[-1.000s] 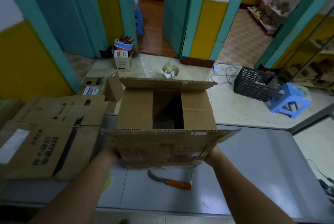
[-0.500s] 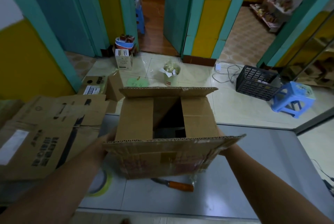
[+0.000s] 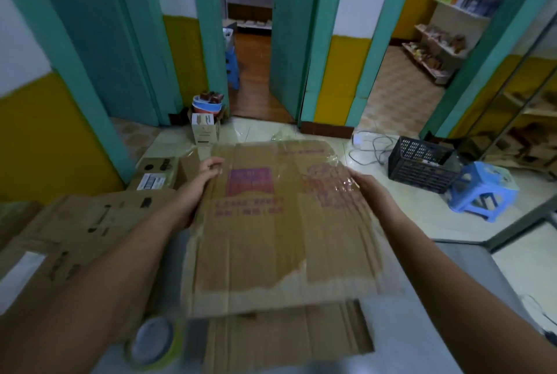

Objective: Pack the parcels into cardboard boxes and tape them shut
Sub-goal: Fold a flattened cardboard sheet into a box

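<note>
A worn cardboard box [image 3: 271, 232] with a pink printed label and old clear tape fills the middle of the view, one printed side turned up toward me above the grey table [image 3: 422, 328]. My left hand [image 3: 205, 174] grips its far left edge, fingers curled over the top. My right hand [image 3: 366, 189] holds its right side near the shiny tape. A lower flap of the box shows beneath, near the table's front. A roll of yellowish tape [image 3: 153, 340] lies on the table at the lower left. The frame is blurred by motion.
Flattened cartons [image 3: 69, 238] lie on the table's left part. On the floor beyond stand a small brown box [image 3: 156, 174], a white carton [image 3: 205, 129], a black crate [image 3: 422, 162] and a blue stool [image 3: 482, 189]. Loose cables lie near the crate.
The box has been tipped over toward me: its open top no longer shows, a printed side faces up. Both hands shifted along its sides. The knife is now hidden under it.
</note>
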The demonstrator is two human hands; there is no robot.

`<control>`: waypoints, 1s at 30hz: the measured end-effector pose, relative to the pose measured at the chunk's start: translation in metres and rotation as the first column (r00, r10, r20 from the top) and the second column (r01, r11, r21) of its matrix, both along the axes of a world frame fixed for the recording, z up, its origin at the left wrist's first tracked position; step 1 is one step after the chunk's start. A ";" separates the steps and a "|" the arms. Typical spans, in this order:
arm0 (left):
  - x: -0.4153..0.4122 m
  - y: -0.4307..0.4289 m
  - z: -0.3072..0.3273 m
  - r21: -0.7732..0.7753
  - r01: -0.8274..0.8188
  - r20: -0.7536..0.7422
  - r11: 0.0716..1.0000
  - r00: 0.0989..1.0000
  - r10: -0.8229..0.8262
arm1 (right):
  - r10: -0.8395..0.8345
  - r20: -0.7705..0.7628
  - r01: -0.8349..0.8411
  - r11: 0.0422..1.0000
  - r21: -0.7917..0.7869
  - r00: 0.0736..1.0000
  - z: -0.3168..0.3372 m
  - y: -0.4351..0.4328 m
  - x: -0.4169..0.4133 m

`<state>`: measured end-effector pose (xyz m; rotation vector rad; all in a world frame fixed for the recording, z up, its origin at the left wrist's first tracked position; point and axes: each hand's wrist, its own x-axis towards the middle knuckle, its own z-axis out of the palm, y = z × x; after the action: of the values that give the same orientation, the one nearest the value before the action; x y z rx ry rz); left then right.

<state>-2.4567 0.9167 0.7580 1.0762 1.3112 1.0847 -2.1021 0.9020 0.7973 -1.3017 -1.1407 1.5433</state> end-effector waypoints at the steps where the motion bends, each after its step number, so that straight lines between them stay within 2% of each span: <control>1: 0.004 -0.004 0.007 0.014 0.000 -0.029 1.000 1.000 0.000 | -0.038 -0.039 0.037 0.999 -0.020 0.999 0.002 0.003 0.000; 3: 0.006 -0.008 0.010 0.070 -0.006 -0.137 0.998 0.990 0.016 | -0.093 -0.094 0.093 0.996 -0.008 0.991 0.003 0.003 -0.002; 6: 0.014 -0.016 -0.006 0.267 -0.070 -0.287 0.961 0.947 0.148 | -0.227 0.094 0.217 0.971 0.100 0.969 -0.008 -0.002 -0.013; 8: 0.022 -0.025 -0.015 0.397 -0.096 -0.256 0.913 0.943 0.211 | -0.304 0.166 0.272 0.944 0.189 0.938 -0.018 -0.010 -0.024; 10: 0.024 -0.029 -0.028 0.433 -0.096 -0.238 0.896 0.947 0.217 | -0.360 0.182 0.302 0.911 0.280 0.915 -0.029 -0.016 -0.028; 13: 0.018 -0.034 -0.043 0.339 -0.096 -0.221 0.936 0.959 0.178 | -0.328 0.237 0.236 0.908 0.346 0.915 -0.050 -0.021 -0.026; 15: 0.019 -0.040 -0.048 0.292 -0.115 -0.164 0.949 0.972 0.169 | -0.285 0.261 0.206 0.934 0.292 0.922 -0.061 -0.020 -0.024; 19: 0.020 -0.050 -0.045 0.200 -0.245 -0.054 0.949 0.964 0.260 | -0.274 0.236 0.244 0.958 0.148 0.932 -0.063 -0.019 -0.025; 23: 0.018 -0.072 -0.042 0.182 -0.211 -0.141 0.960 0.961 0.238 | -0.275 0.301 0.229 0.957 0.180 0.913 -0.064 -0.040 -0.026; 26: 0.017 -0.092 -0.043 0.209 -0.206 -0.115 0.956 0.966 0.233 | -0.320 0.318 0.263 0.942 0.210 0.892 -0.068 -0.060 -0.019; 28: 0.014 -0.097 -0.047 0.158 -0.223 -0.121 0.962 0.962 0.243 | -0.325 0.296 0.278 0.942 0.190 0.898 -0.069 -0.067 -0.017; 30: 0.010 -0.095 -0.051 0.074 -0.203 -0.205 0.976 0.955 0.214 | -0.318 0.316 0.270 0.945 0.186 0.894 -0.071 -0.066 -0.015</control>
<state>-2.4467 0.8214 0.7071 1.1354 1.6031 1.1899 -2.1167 0.8356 0.7260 -1.6063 -1.1709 1.0233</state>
